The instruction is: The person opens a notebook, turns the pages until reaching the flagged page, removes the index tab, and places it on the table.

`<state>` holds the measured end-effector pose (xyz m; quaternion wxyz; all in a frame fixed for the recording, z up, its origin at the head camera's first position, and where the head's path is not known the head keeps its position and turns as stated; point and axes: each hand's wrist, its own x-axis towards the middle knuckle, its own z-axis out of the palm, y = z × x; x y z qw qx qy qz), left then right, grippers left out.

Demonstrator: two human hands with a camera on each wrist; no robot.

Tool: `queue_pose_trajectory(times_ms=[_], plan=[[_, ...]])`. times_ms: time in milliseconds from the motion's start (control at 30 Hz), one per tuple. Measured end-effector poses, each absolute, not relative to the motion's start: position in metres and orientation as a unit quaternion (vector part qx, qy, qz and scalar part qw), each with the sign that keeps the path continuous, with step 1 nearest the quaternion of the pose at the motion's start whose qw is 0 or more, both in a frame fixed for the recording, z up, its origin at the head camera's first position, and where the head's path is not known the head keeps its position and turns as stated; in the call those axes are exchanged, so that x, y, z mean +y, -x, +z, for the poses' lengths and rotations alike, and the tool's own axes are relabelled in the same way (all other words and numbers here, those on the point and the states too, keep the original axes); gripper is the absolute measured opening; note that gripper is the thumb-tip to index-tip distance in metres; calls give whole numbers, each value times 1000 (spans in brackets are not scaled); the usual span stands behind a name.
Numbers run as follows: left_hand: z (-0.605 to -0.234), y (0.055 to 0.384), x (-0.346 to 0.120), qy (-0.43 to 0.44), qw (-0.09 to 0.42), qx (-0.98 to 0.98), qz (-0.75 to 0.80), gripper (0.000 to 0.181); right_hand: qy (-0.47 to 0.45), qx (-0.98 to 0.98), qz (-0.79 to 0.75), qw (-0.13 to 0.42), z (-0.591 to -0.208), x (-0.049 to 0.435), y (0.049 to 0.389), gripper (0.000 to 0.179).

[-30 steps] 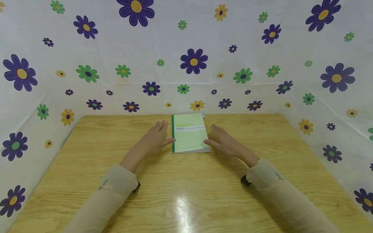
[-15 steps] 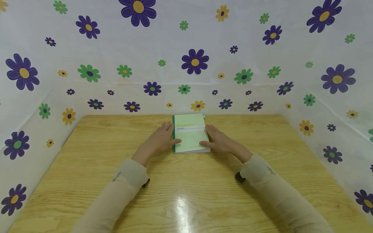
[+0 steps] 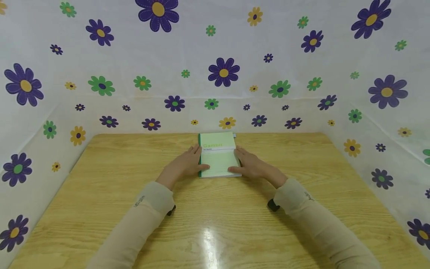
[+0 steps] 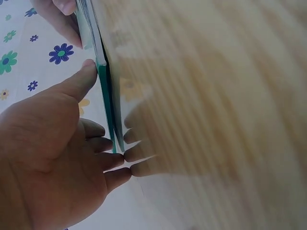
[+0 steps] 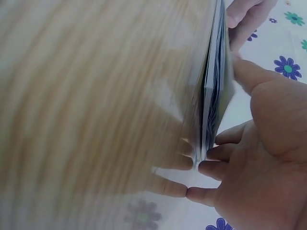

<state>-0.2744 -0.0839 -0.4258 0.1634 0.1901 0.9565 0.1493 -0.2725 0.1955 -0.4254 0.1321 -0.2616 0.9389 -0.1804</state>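
A light green notebook (image 3: 220, 160) marked "Gambit", with a dark green spine, lies near the far edge of the wooden table (image 3: 134, 164). My left hand (image 3: 184, 162) holds its spine side, thumb on the cover and fingers along the spine. In the left wrist view, the outer fingertips (image 4: 120, 178) meet the table beside the green spine (image 4: 106, 91). On the opposite side, my right hand (image 3: 253, 164) grips the page edge, its thumb also on the cover. The right wrist view shows the notebook's loose pages (image 5: 213, 91) slightly fanned next to these fingers.
White cloth (image 3: 188, 45) printed with purple, green and yellow flowers hangs behind the table and along both sides. A small tab (image 3: 234, 135) sticks out at the notebook's far right corner. Light glares off the glossy tabletop near the front.
Both hands have moved inward from beside the notebook onto its two sides. The thumbs have come onto the cover, and the raised lower right corner now lies flatter.
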Motion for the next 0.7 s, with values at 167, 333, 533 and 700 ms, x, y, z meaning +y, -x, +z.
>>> queue_pose_trajectory(times_ms=[167,333,533,700], plan=[[-426,275,-82,-195,169,957,129,91,263,943,-151,136,-428,194,273,92],[-424,275,-82,-196,172,957,125,89,257,946,-135,143,-427,192,271,91],[-423,274,-81,-199,177,958,110,89,259,947,-117,152,-423,189,268,92],[-421,271,-79,-202,182,957,102,90,248,951,-90,163,-421,188,264,94]])
